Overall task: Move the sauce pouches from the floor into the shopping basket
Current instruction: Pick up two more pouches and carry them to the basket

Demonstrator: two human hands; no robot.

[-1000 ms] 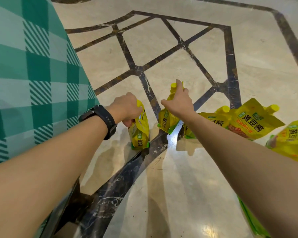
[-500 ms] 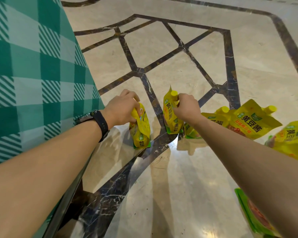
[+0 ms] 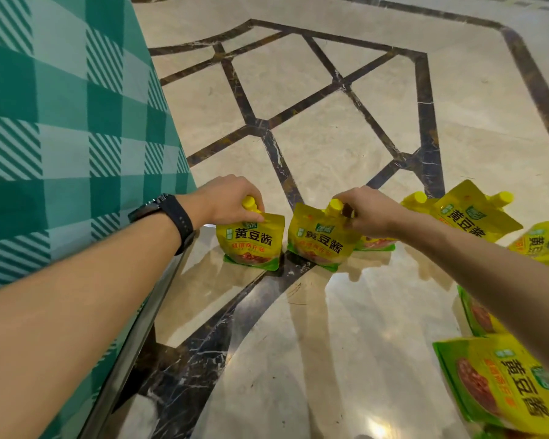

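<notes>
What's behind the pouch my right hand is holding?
Another yellow pouch lies on the floor behind the held pouch; only its green bottom edge and a cap show. The right hand covers the rest.

The left hand (image 3: 225,201) covers part of the yellow screw cap (image 3: 249,203) of the yellow-and-green stand-up sauce pouch (image 3: 251,242) at centre frame; its fingertips are out of sight. The right hand (image 3: 371,210) hides the spout side of the neighbouring yellow sauce pouch (image 3: 322,243). Behind that wrist, a third pouch (image 3: 374,247) shows little but its green base strip. A fourth pouch (image 3: 542,245) is cut by the right edge. At lower right, a flat-lying pouch (image 3: 495,384) runs off the bottom and right edges, and the right forearm (image 3: 476,280) hides most of a sixth pouch (image 3: 477,315). The green-and-white checked cloth (image 3: 76,122), cut off at upper left, conceals whatever it drapes. The pouches' fine print is too small to read.
</notes>
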